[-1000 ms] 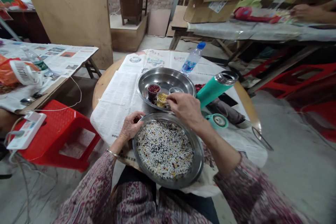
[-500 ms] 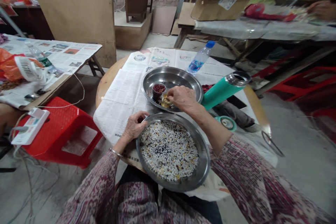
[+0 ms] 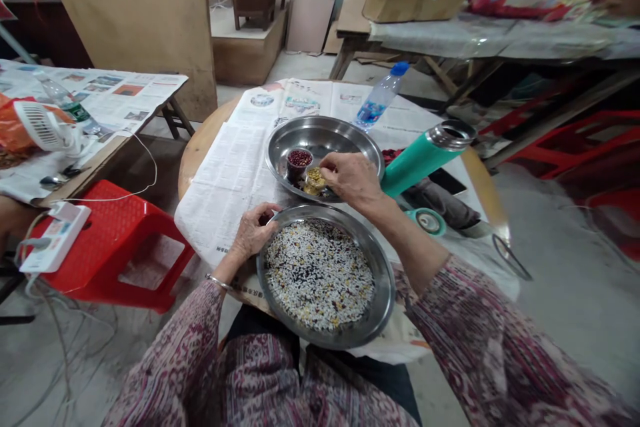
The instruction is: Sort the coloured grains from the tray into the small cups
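Note:
Near me, a round steel tray holds a spread of white, black, yellow and dark red grains, its front part over my lap. My left hand rests at its left rim, fingers curled around something dark red that is mostly hidden. Beyond it stands a second steel tray. Inside are a clear cup of dark red beans and, beside it, a small clear cup of yellow kernels. The fingers of my right hand are closed at the right edge of the yellow kernels' cup.
Newspaper covers the round table. A blue-capped bottle, an open green flask and its lid stand right of the trays. At left are a red stool with a power strip and a small fan.
My right fingers have drawn slightly back from over the yellow kernels to the cup's edge, uncovering more of them. My left hand stays by the near tray's rim. The whole view has shifted a little.

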A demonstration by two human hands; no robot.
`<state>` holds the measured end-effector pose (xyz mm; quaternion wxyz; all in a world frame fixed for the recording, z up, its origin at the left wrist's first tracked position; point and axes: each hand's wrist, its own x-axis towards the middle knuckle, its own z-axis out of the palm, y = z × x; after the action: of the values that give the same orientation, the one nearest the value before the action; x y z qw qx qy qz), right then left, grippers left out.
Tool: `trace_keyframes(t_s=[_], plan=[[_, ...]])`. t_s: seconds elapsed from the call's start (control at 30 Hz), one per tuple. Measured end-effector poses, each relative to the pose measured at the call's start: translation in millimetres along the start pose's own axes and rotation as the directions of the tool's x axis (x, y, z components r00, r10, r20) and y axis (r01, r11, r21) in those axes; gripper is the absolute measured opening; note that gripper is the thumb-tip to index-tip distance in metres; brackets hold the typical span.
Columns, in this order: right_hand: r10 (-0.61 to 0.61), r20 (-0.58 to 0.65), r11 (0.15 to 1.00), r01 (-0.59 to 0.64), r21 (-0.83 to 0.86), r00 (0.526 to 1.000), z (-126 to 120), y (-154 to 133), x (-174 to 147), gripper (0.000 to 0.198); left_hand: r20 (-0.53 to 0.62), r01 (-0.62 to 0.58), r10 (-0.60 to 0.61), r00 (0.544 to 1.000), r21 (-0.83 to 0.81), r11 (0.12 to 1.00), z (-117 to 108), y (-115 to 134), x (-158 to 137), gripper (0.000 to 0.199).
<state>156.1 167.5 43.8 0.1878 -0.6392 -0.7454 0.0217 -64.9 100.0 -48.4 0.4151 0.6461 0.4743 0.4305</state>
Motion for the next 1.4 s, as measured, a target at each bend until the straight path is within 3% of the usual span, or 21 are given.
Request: trace_keyframes(t_s=[0.1, 0.17, 0.27, 0.37, 0.43, 0.5, 0.63, 0.73, 0.8, 0.87, 1.0, 1.07, 1.1, 1.17, 1.27, 1.4], plan=[[-0.105, 0.007, 0.979, 0.102, 0.176, 0.994, -10, -3, -40, 0.021, 0.008, 0.001, -0.001, 1.0, -0.003, 1.0, 0, 0, 0, 0.026], [-0.238, 0.091, 0.934, 0.202, 0.295, 0.967, -10, -9, -80, 0.017, 0.01, 0.006, -0.006, 1.0, 0.004, 1.0, 1, 0, 0, 0.026], [-0.476, 0.224, 0.843, 0.369, 0.39, 0.85, 2, -23, -144, 0.014, -0.003, 0.002, -0.002, 1.0, 0.017, 1.0, 2, 1, 0, 0.028], [-0.589, 0.333, 0.801, 0.478, 0.36, 0.737, 20, -37, -187, 0.017, -0.004, 0.001, -0.001, 1.0, 0.01, 1.0, 2, 1, 1, 0.028], [-0.621, 0.359, 0.784, 0.546, 0.295, 0.697, 29, -37, -195, 0.016, -0.003, 0.007, -0.007, 1.0, 0.003, 1.0, 2, 2, 1, 0.028], [-0.583, 0.34, 0.811, 0.549, 0.2, 0.738, 35, -29, -186, 0.015, -0.006, 0.01, -0.01, 1.0, 0.001, 1.0, 2, 2, 1, 0.028], [-0.369, 0.212, 0.929, 0.367, 0.051, 0.905, 39, -3, -145, 0.018, -0.015, 0.015, -0.015, 1.0, 0.008, 1.0, 1, 5, 1, 0.026], [-0.242, 0.145, 0.97, 0.244, 0.003, 0.959, 43, -4, -120, 0.019, -0.023, 0.019, -0.019, 1.0, 0.012, 1.0, 1, 6, 1, 0.026], [-0.245, 0.152, 0.969, 0.245, 0.02, 0.957, 47, -18, -116, 0.021, -0.028, 0.013, -0.013, 1.0, 0.015, 1.0, 1, 6, 1, 0.026], [-0.337, 0.184, 0.941, 0.326, 0.086, 0.923, 48, -37, -120, 0.021, -0.031, 0.006, -0.005, 1.0, 0.02, 1.0, 1, 5, 1, 0.026], [-0.563, 0.292, 0.826, 0.532, 0.186, 0.773, 42, -57, -141, 0.017, -0.033, 0.0, 0.001, 0.999, 0.027, 1.0, 2, 3, 1, 0.026], [-0.569, 0.361, 0.818, 0.552, 0.159, 0.739, 35, -47, -150, 0.007, -0.03, 0.001, 0.0, 1.0, 0.017, 1.0, 2, 2, 2, 0.026], [-0.537, 0.39, 0.836, 0.535, 0.125, 0.748, 31, -37, -153, 0.009, -0.024, 0.001, -0.001, 1.0, 0.007, 1.0, 2, 1, 2, 0.026], [-0.416, 0.406, 0.896, 0.443, 0.031, 0.814, 23, -12, -159, 0.017, -0.012, 0.001, -0.001, 1.0, -0.01, 1.0, 2, 0, 2, 0.026], [-0.239, 0.334, 0.962, 0.268, -0.044, 0.912, 14, 20, -166, 0.02, -0.011, -0.007, 0.007, 1.0, -0.016, 1.0, 2, -3, 3, 0.026], [-0.084, 0.262, 0.991, 0.109, -0.083, 0.961, 17, 27, -172, 0.025, -0.015, -0.016, 0.016, 1.0, -0.008, 1.0, 2, -3, 3, 0.026]])
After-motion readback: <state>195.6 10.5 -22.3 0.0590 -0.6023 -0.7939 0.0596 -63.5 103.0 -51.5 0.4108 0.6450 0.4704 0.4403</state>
